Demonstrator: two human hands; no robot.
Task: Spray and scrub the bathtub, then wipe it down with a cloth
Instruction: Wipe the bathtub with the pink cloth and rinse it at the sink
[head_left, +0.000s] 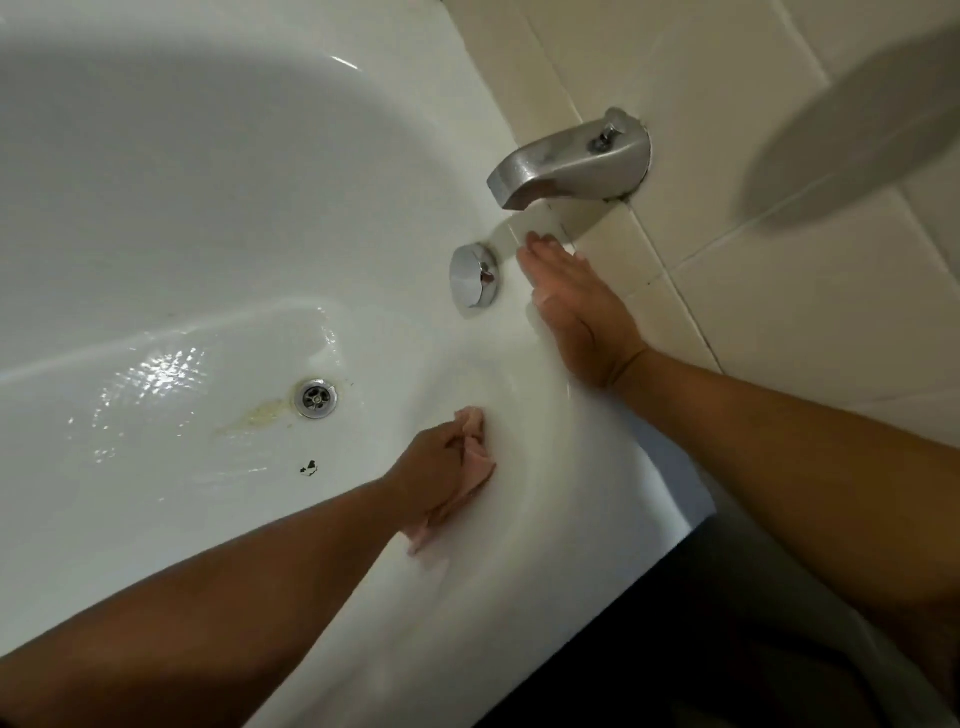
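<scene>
In the head view, the left hand (439, 470) is closed around a pink cloth (470, 457) and presses it against the inner wall of the white bathtub (182, 182), to the right of the round metal drain (316, 398). The cloth sticks out above and below the fist. The right hand (574, 306) holds nothing; it lies flat with straight fingers on the tub rim, just right of the chrome overflow knob (474, 274) and below the metal spout (571, 161) on the tiled wall (727, 78).
</scene>
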